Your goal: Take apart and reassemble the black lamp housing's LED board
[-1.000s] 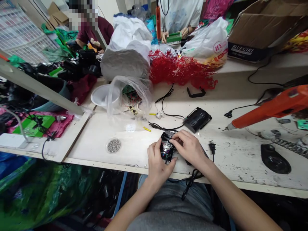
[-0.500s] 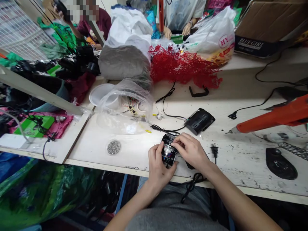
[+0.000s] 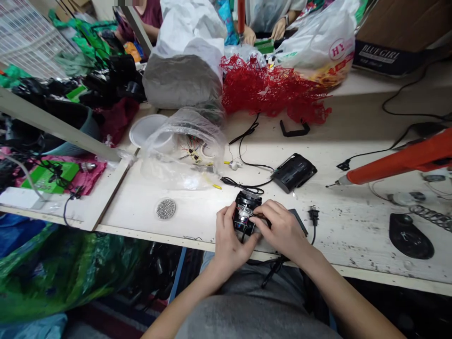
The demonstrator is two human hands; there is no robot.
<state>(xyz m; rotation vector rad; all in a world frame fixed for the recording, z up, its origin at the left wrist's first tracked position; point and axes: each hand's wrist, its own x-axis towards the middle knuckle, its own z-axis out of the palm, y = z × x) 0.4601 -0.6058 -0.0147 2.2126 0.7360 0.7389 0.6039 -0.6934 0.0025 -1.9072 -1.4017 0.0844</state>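
A small black device (image 3: 246, 210) with exposed wiring and a shiny inner part lies near the front edge of the white workbench (image 3: 197, 207). My left hand (image 3: 229, 238) grips its left side, thumb up along it. Over its right side, my right hand (image 3: 279, 229) has its fingers curled and fingertips pressed into the open top. A black cable (image 3: 243, 186) runs from the device towards a black plastic cover (image 3: 294, 171) lying behind it. A black plug (image 3: 312, 215) lies just right of my right hand.
An orange electric screwdriver (image 3: 399, 160) hangs at the right. A small dish of metal screws (image 3: 165, 208) sits left of my hands, and a clear bag of parts (image 3: 183, 148) behind it. Red netting (image 3: 271, 92), bags and a carton fill the back. Other people's hands (image 3: 263, 33) work opposite.
The view has tilted down a little, so the bench appears higher. My hands stay on the black device; my right fingers have shifted lower over its top.
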